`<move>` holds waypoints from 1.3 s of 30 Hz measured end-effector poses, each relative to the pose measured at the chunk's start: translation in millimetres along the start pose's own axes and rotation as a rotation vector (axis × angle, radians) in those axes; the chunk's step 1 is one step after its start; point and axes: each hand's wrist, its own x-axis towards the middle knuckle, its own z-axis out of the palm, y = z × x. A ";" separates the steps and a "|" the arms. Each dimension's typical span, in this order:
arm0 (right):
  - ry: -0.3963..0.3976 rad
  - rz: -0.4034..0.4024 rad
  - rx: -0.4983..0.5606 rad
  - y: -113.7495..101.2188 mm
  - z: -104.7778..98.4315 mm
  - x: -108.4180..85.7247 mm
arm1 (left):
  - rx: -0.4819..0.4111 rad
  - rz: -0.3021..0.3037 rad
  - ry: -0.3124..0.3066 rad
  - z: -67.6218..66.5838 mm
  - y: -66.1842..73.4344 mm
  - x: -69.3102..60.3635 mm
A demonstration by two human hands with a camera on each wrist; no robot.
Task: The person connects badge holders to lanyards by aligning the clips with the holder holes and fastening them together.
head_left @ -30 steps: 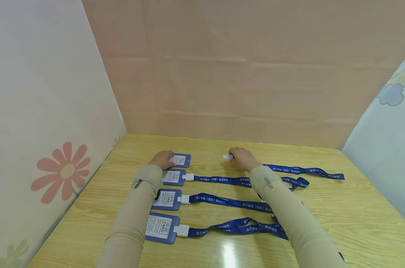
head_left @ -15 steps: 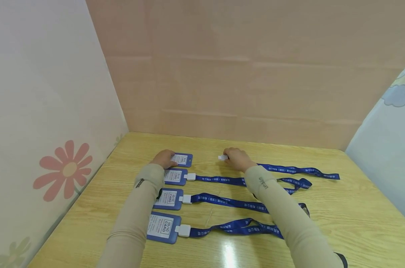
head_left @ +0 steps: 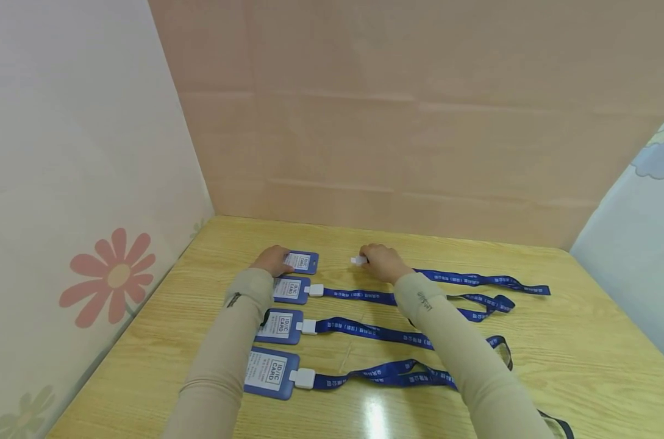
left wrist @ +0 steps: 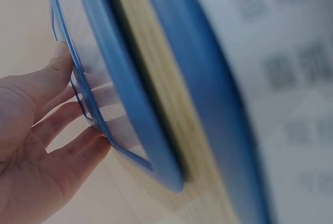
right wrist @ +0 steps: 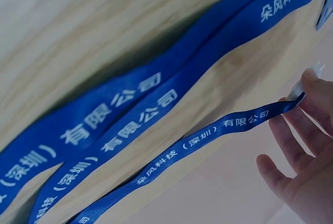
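Note:
At the far end of the table, my left hand (head_left: 271, 261) grips the left end of a blue-framed ID badge holder (head_left: 304, 262). The left wrist view has thumb and fingers on either side of this holder's frame (left wrist: 117, 78). My right hand (head_left: 384, 263) pinches the white clip (head_left: 358, 260) of a dark blue lanyard (head_left: 474, 279), which trails to the right across the table. In the right wrist view the printed strap (right wrist: 223, 126) runs to the fingertips. A gap separates the clip from the holder's slotted end.
Nearer on the wooden table (head_left: 161, 366) lie three more badge holders in a column: one (head_left: 292, 289), another (head_left: 279, 325) and the nearest (head_left: 271, 372). Each joins a white clip and a blue lanyard stretching right, partly under my right sleeve. A papered wall (head_left: 397, 122) stands behind.
My right hand has moved left with the clip, closer to the badge holder, drawing its lanyard left. My left hand keeps its grip on the holder; the view has shifted slightly.

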 end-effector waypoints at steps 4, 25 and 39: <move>-0.009 0.004 0.004 -2.6 1.9 2.3 | 0.006 -0.001 0.001 -1.9 3.7 -5.0; -0.018 -0.016 0.024 -17.5 15.0 13.6 | -0.037 -0.038 -0.009 0.7 5.1 -1.4; -0.050 -0.014 0.009 -23.1 18.7 16.0 | -0.026 -0.072 -0.016 1.3 8.4 -0.4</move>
